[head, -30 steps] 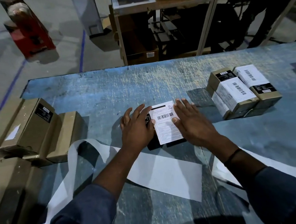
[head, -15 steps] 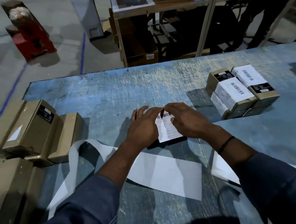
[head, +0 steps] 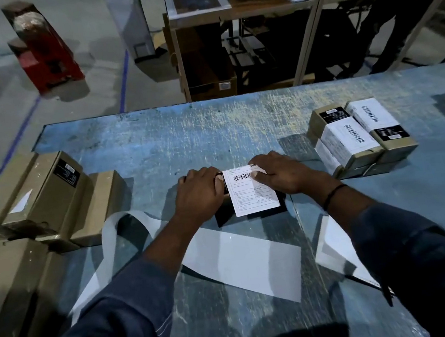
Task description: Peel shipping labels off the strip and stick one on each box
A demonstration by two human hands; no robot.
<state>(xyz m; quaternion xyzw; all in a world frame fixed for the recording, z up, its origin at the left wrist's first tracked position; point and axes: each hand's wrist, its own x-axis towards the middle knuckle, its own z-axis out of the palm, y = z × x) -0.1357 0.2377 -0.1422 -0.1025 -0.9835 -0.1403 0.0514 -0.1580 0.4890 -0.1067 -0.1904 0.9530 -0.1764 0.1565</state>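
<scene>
On the blue counter [head: 210, 130], the left hand [head: 199, 191] and right hand [head: 281, 173] curl round the dark box [head: 224, 216] between them, thumbs pressing its shipping label [head: 251, 192]; smoothing outward from the middle should avoid wrinkles.

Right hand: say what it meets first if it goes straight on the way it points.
The right hand points left across the label on the box, so it would probably meet the left hand, gripping the box's left edge, first; heights are hard to judge.

Hands [head: 199, 192] [head: 282, 173] apart at box [head: 223, 217] edges, barcode [head: 242, 177] bare.
</scene>
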